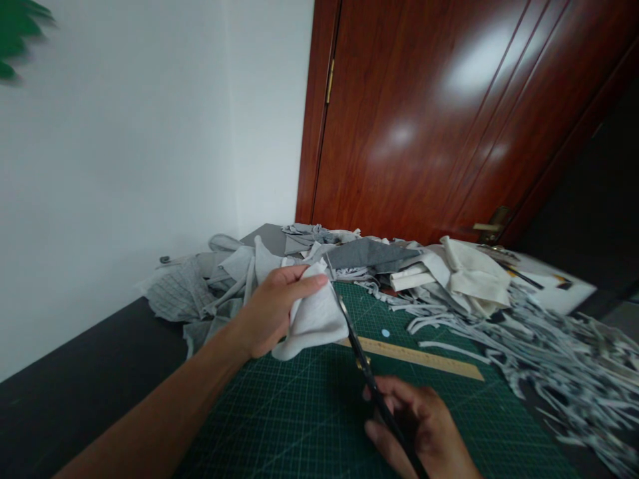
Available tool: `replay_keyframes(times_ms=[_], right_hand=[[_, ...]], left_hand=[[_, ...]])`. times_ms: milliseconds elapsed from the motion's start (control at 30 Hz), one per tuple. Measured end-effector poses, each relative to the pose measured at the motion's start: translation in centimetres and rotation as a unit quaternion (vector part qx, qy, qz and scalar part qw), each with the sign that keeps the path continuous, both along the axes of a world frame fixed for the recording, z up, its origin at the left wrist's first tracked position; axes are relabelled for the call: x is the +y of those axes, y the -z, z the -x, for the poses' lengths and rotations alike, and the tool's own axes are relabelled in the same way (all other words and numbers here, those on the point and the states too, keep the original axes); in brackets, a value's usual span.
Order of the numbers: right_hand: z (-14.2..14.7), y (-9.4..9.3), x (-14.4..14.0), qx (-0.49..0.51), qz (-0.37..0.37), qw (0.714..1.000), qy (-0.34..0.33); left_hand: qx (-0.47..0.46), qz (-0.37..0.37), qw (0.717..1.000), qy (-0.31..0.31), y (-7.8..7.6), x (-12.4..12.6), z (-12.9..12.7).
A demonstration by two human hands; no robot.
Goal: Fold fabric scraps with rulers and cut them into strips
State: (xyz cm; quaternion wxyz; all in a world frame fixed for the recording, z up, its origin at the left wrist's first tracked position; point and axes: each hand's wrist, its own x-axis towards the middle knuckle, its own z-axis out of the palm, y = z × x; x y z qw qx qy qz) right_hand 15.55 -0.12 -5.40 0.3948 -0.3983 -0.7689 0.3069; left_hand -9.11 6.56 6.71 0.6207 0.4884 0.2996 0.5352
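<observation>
A folded piece of white fabric [319, 318] is pinched between the thumb and fingers of my left hand [277, 303], held up over the cutting mat. My right hand [417, 422] grips a pair of black-handled scissors [360, 356] by the handles. Their blades point up and away from me, lying along the right edge of the fabric; whether they are cutting into it I cannot tell. Below both hands spreads the green gridded cutting mat [299, 412]. A wooden ruler [419, 356] lies on it, just beyond the scissors, with a small pale disc [385, 333] near it.
Grey fabric scraps [180, 293] are heaped at the left against the white wall [124, 166]. Grey and cream cloth [474, 276] lies at the back. Thin cut strips [554, 359] pile up along the right. A brown wooden door [399, 133] stands behind the table.
</observation>
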Motion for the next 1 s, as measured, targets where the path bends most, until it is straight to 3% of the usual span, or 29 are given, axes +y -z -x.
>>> replay_keyframes(times_ms=[367,533,700,1000], right_hand=[[-0.3,2.1,0.3,0.02,0.001,1.0,0.019],[-0.2,2.1,0.2,0.047,-0.022,0.999,0.013],[-0.2,2.5,-0.1,0.066,-0.038,0.996,0.052],[0.0,2.3,0.4,0.055,0.001,0.998,0.02]], left_hand=[[0.027,0.002,1.0,0.01,-0.1,-0.3,0.0],[0.037,0.003,0.999,-0.01,0.1,-0.3,-0.1],[0.066,0.006,0.998,-0.024,0.2,-0.1,0.0],[0.107,-0.013,0.994,-0.021,0.4,0.3,0.0]])
